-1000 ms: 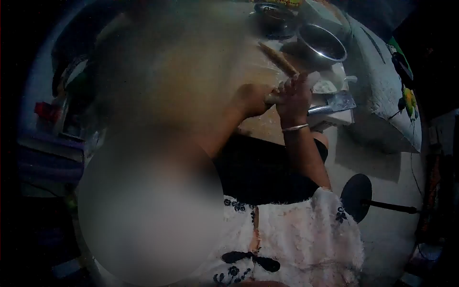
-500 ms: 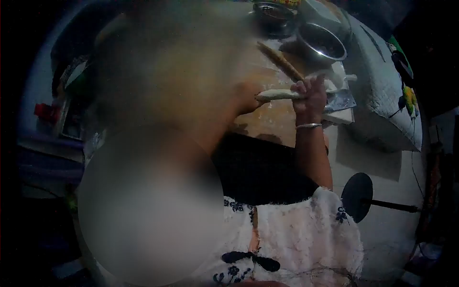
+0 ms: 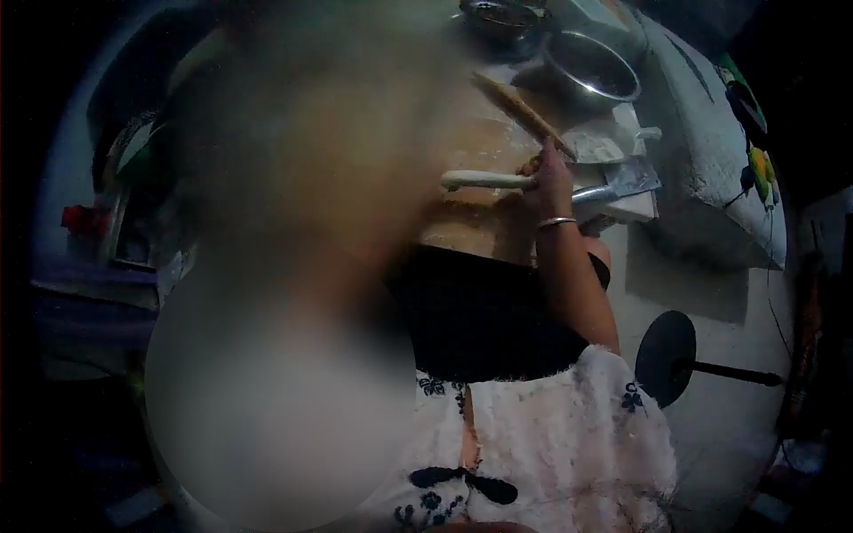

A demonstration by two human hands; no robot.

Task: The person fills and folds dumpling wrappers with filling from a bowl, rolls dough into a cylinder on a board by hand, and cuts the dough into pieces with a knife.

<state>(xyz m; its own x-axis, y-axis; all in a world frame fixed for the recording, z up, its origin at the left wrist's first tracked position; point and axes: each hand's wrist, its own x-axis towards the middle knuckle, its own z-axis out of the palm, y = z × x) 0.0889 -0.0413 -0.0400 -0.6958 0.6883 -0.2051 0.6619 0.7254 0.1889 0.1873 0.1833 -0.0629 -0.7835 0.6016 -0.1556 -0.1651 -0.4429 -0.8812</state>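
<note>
A pale rope of dough [image 3: 489, 180] is stretched level above the floury wooden board [image 3: 480, 235]. My right hand [image 3: 553, 182], with a bangle at its wrist, is closed round the rope's right end. Only the blurred forearm of my left arm [image 3: 382, 244] shows; its hand is lost in the smear near the rope's left end, so its fingers cannot be made out. Just beyond my right hand lies a wooden rolling pin [image 3: 515, 108], slanting across the board. A bowl of white flour [image 3: 595, 142] and a broad metal blade with a handle [image 3: 626, 182] are to the right.
A shiny metal pot [image 3: 593, 67] and a dark pan [image 3: 499, 18] stand at the back. Along the right side is a white padded surface [image 3: 711, 160]. A black disc on a rod [image 3: 666, 360] is at lower right. Blur covers much of the left.
My right hand has turned from raised fingers to a closed grip and shifted slightly left. The dough rope has moved left, and my left hand has passed into the blur.
</note>
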